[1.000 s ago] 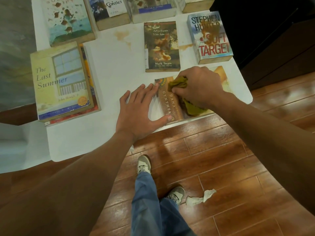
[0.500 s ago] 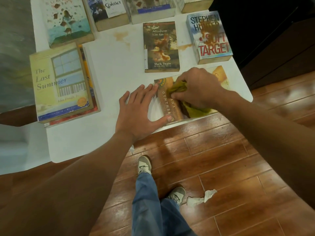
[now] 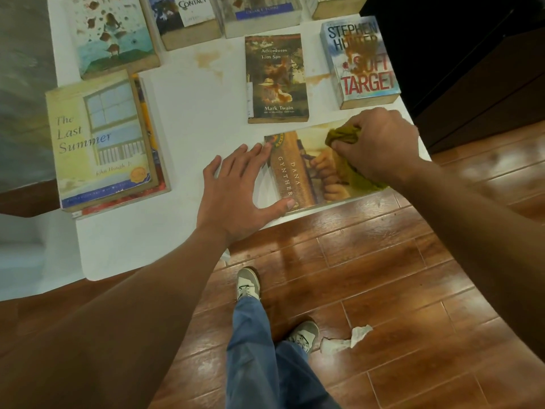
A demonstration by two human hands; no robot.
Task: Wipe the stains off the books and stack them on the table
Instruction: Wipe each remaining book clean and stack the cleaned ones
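Note:
A thin book with "Dana Gynther" on its cover [image 3: 298, 169] lies at the near right edge of the white table [image 3: 188, 119]. My right hand [image 3: 380, 146] grips an olive-green cloth [image 3: 343, 137] and presses it on the right part of that cover. My left hand [image 3: 236, 193] lies flat with spread fingers on the table, fingertips and thumb against the book's left edge. To the left sits a stack topped by "The Last Summer" [image 3: 100, 137]. Stained books lie behind: Tom Sawyer [image 3: 275, 78], "Soft Target" [image 3: 361, 63], "Contact" [image 3: 188, 19] and a spotted pale book [image 3: 112, 33].
Brown stains mark the table [image 3: 208, 59] between the books. More books line the far edge [image 3: 262, 13]. A crumpled white tissue [image 3: 348, 339] lies on the wooden floor by my shoes [image 3: 247, 283]. A dark cabinet [image 3: 472, 69] stands right of the table.
My right hand has slid the cloth from the book's middle toward its far right part, uncovering more of the cover. The left hand has stayed in place.

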